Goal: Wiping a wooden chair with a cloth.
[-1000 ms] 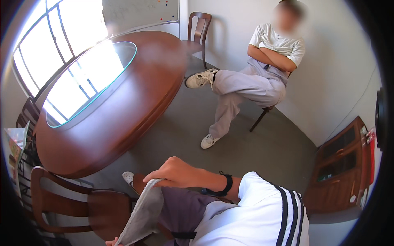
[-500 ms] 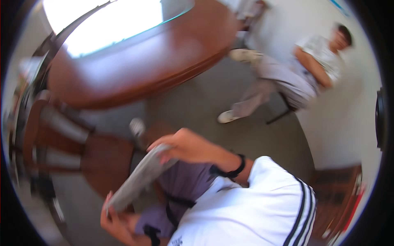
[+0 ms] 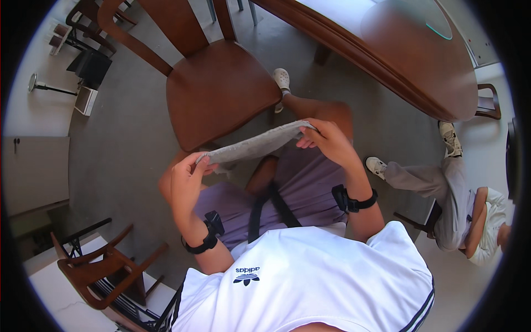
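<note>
- A grey floor (image 3: 127, 127) runs beneath a glossy brown wooden table (image 3: 387, 63) at upper right, with a wooden armchair (image 3: 105, 271) at lower left
- A wooden chair with a bare brown seat (image 3: 221, 88) stands just beyond the knees, facing a person in a white shirt with black stripes (image 3: 326, 276) and purple-grey shorts (image 3: 310, 185)
- A grey cloth (image 3: 260, 142), thick-looking and rough along its upper edge, stretches between 2 hands above the lap, its right end higher than its left
- The left hand (image 3: 187, 172) pinches the left end, thumb on top and fingers tucked below
- The right hand (image 3: 330, 141) pinches the other end between thumb and forefinger, the remaining fingers bent beneath; black wristbands (image 3: 354, 200) circle both forearms
- By all appearances the handling is midway: the cloth is lifted and drawn out lengthwise, but neither set down nor released at either of its 2 ends
- At right, well apart, 1 other person (image 3: 456, 213) sits cross-legged with arms folded, away from the cloth
</note>
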A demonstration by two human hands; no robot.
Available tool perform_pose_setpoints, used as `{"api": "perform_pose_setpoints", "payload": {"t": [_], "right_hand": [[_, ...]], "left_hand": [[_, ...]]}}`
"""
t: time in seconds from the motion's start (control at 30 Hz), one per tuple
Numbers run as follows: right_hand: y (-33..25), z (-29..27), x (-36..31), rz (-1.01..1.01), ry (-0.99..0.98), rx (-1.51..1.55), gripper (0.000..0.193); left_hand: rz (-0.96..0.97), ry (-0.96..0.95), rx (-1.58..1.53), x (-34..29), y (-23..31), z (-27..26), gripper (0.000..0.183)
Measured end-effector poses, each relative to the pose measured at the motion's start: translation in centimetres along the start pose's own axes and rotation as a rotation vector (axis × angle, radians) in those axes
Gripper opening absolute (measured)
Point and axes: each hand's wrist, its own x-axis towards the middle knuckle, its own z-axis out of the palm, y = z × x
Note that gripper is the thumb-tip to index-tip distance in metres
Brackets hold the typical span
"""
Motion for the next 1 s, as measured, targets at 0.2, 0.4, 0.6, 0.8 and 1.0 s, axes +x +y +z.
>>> {"api": "perform_pose_setpoints", "payload": {"t": [0.2,0.4,0.6,0.8,1.0], "right_hand": [[1.4,-0.8,10.4,0.093,-0.043,0.042,0.032],[7.8,1.3,22.4,-0.328,0.309,-0.307,0.066],[11.1,4.8,20.0,-0.483,-0.257,-1.172,0.11],[14.0,6.0,19.9,-0.529,-0.013,-1.279,0.109],[14.3,8.3,19.1,-0.466,0.133,-1.273,0.088]], "left_hand": [[0.045,0.163,-0.205,7.8,-0.8,-0.1,0.025],[0.262,0.425,0.283,17.4,-1.5,6.8,0.062],[0.356,-0.065,0.898,16.9,-9.0,11.7,0.102],[0.464,0.148,1.195,16.6,-11.0,14.1,0.091],[0.511,0.298,1.219,16.7,-12.9,15.3,0.065]]}}
